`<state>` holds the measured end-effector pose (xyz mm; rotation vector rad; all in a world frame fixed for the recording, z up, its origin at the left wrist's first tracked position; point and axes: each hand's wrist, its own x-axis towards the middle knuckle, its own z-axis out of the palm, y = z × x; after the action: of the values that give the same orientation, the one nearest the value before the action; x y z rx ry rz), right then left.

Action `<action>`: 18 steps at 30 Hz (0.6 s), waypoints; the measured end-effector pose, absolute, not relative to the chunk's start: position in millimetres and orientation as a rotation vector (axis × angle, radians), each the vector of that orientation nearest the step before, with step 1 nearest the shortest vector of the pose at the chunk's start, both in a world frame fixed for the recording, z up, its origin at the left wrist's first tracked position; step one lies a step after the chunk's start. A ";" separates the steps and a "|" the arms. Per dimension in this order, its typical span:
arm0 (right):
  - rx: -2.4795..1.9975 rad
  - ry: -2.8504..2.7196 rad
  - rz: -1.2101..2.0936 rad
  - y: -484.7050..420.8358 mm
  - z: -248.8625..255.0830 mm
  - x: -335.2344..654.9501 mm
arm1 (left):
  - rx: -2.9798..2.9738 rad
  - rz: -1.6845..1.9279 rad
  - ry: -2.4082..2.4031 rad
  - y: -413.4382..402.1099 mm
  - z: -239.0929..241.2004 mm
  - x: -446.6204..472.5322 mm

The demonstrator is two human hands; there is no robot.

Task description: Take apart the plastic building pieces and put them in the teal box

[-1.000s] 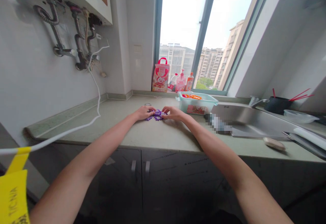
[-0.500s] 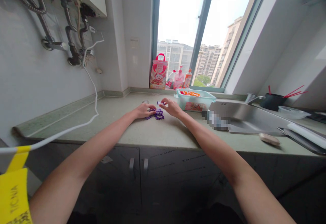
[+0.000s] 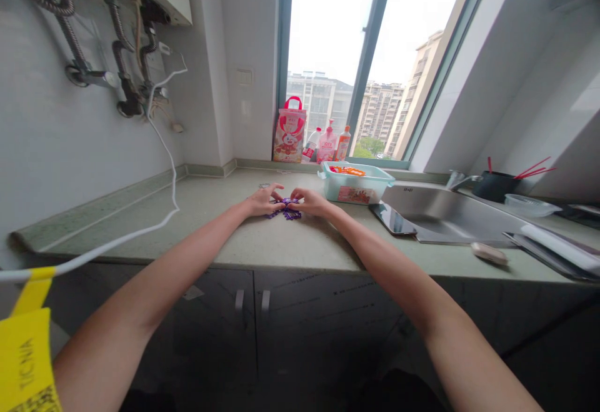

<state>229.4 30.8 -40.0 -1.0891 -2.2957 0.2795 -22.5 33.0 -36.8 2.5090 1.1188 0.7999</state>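
Observation:
Small purple toothed pieces [image 3: 293,215], linked or stacked together, lie on the counter between my hands. My left hand [image 3: 262,202] reaches in from the left, with its thumb and a finger closed on the left side of the purple cluster. From the other side my right hand [image 3: 310,202] pinches the upper part of the same cluster with thumb and fingertips. The fingertips of both hands nearly meet and hide some of the pieces. Just behind my left hand lies a small pale, greyish piece [image 3: 264,185], partly covered.
Right of my hands stands a light green tub [image 3: 382,180] holding orange and red pieces [image 3: 349,171]. A phone [image 3: 394,219] lies by the sink [image 3: 435,212], with soap [image 3: 490,254] nearby. Bottles [image 3: 327,143] and a pink bag [image 3: 289,137] line the sill. A white cable [image 3: 174,177] hangs at left.
My right hand has come down and left, bringing the small purple-and-white piece from above the counter onto the cluster. My left hand stays at the cluster, its index finger now raised.

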 end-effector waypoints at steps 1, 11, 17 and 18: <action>-1.081 -2.299 0.216 29.4 -38.0 229.9 | 2.510 0.799 1.117 33.0 -36.9 -22.6; -1.135 -1.674 -0.716 13.5 29.2 319.2 | 2.543 0.748 1.074 32.2 -35.6 -24.1; -1.484 -1.757 -0.572 8.7 30.9 376.8 | 2.571 0.721 1.083 30.7 -33.0 -23.8; -1.540 -1.769 -0.535 9.4 29.9 379.7 | 2.576 0.715 1.089 30.6 -33.0 -23.8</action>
<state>379.7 9.4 29.9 -1.5403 -1.7694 -0.5348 -23.8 30.6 -33.0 2.5755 1.0892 0.7151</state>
